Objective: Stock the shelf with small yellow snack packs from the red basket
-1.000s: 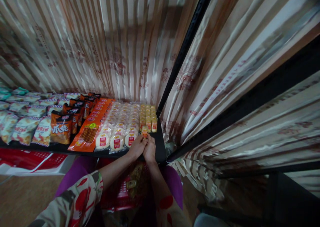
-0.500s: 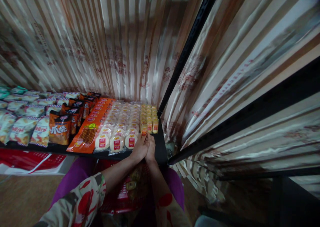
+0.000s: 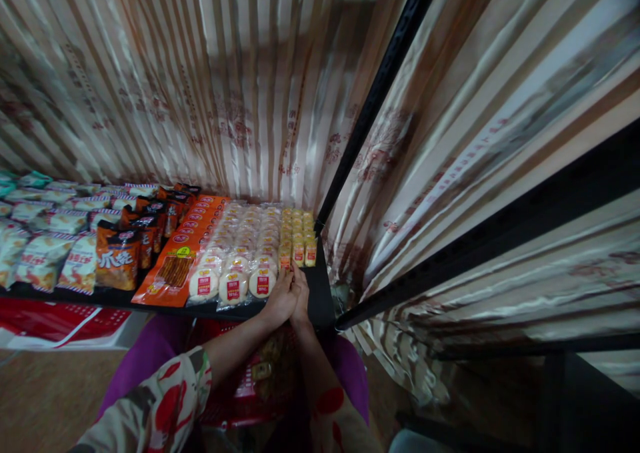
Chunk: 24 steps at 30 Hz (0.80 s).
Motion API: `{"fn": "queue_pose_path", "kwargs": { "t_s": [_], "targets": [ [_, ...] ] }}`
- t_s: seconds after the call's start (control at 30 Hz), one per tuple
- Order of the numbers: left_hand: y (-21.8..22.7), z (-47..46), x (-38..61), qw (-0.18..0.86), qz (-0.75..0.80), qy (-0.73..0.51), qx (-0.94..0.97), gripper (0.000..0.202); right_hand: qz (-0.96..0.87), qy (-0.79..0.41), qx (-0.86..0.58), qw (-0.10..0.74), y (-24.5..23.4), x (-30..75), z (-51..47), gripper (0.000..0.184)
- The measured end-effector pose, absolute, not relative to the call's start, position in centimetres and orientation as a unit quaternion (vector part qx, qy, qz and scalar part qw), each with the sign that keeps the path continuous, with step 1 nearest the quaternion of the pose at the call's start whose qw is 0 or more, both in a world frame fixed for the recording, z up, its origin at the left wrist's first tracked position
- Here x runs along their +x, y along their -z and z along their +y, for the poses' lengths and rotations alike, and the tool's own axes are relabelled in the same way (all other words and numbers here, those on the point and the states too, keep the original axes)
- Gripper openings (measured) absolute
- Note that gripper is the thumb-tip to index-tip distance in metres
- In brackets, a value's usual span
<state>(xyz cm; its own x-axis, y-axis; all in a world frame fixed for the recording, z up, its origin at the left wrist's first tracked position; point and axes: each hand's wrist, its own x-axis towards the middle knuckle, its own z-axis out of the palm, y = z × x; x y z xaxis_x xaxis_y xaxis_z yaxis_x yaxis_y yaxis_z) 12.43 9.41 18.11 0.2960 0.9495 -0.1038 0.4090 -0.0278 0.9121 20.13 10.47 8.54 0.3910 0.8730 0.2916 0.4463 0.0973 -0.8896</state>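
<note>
At the front of the rows of small yellow snack packets, one yellow snack packet (image 3: 285, 258) with a red label stands upright at the left, above my fingertips. My left hand (image 3: 280, 301) is closed, its fingers pinching the lower part of that packet. Pressed against it, my right hand (image 3: 300, 298) has its fingers closed around the same packet's right side; the exact fingertips are partly hidden. Clear-wrapped round white cakes (image 3: 263, 281) with red labels lie in rows just left of my hands.
The black shelf (image 3: 320, 293) also holds flat orange snack bags (image 3: 173, 270), dark orange bags (image 3: 118, 256) and white bags (image 3: 46, 261). A black post (image 3: 375, 100) rises at its right corner, with striped curtains (image 3: 250, 73) behind. A red basket (image 3: 245, 400) sits between my knees.
Both hands stay close together at the front yellow packet, shifting only very slightly. That packet now stands a little straighter and further left, in line with its row.
</note>
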Motion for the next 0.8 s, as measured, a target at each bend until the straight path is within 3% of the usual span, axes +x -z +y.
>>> {"fn": "queue_pose_path", "kwargs": {
  "t_s": [0.8],
  "targets": [
    [-16.1,9.0,12.8,0.467,0.527,-0.279,0.653,0.044,-0.496,-0.185,-0.659,0.534,-8.7,19.7,9.0,0.039]
  ]
}}
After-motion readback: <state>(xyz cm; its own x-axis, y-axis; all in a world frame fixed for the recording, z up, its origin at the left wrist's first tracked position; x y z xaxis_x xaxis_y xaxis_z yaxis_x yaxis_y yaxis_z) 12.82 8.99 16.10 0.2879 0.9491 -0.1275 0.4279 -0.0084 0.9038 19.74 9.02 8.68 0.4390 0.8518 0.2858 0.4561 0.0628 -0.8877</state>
